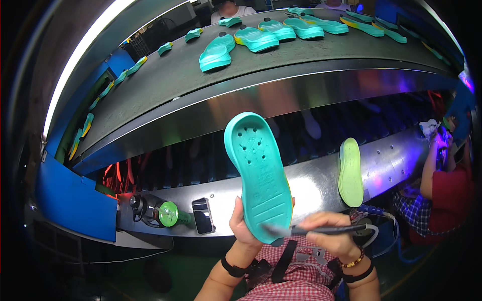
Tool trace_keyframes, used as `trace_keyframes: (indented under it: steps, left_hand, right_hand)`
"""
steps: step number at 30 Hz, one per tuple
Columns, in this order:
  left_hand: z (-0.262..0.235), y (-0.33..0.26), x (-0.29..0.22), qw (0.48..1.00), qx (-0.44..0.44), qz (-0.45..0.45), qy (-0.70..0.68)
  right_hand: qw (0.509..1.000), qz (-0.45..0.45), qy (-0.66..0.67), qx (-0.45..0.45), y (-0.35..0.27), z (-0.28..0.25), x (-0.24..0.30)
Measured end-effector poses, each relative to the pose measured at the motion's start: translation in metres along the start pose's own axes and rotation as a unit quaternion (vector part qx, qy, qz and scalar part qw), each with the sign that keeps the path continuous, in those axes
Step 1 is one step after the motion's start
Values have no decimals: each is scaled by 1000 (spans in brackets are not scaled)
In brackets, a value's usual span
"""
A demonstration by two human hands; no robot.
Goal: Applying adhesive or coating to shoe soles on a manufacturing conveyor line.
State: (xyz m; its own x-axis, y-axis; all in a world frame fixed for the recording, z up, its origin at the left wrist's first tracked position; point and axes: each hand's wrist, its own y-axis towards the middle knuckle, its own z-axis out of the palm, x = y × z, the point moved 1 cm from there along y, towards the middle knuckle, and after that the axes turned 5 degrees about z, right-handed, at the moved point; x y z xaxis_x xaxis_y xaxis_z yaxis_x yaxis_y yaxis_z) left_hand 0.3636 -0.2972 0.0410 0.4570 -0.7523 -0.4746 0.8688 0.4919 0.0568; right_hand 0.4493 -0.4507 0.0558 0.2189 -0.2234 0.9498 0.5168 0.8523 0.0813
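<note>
Near the shiny metal bench (pixel 380 173), the left hand (pixel 241 227) grips a teal, foot-shaped, rubbery-looking sole (pixel 262 176) that looks light, bendy and best held by its edges, while the right hand (pixel 337 242) grips a thin black stick-shaped tool (pixel 346 229).

On the surface (pixel 386 165) before you, a jug (pixel 147 210), bottle (pixel 168 214) and smartphone (pixel 203 216) are sitting left, a lone sole (pixel 350 173) right. Behind, other soles (pixel 217 52) are lying on the conveyor belt (pixel 160 78). Between smartphone and lone sole, you are holding a shoe sole (pixel 263 175).
</note>
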Motion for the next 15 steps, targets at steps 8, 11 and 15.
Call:
trace_keyframes:
  steps: [8,11,15]
  left_hand:
    - [3,8,-1,998,62,-18,-16]
    - [0,11,-5,997,35,-29,55]
    - [-3,16,-9,996,51,-48,54]
  right_hand:
    - [991,-47,-102,77,15,-13,21]
    - [964,-113,-202,129,23,-19,22]
    - [949,-137,-225,174,22,-16,24]
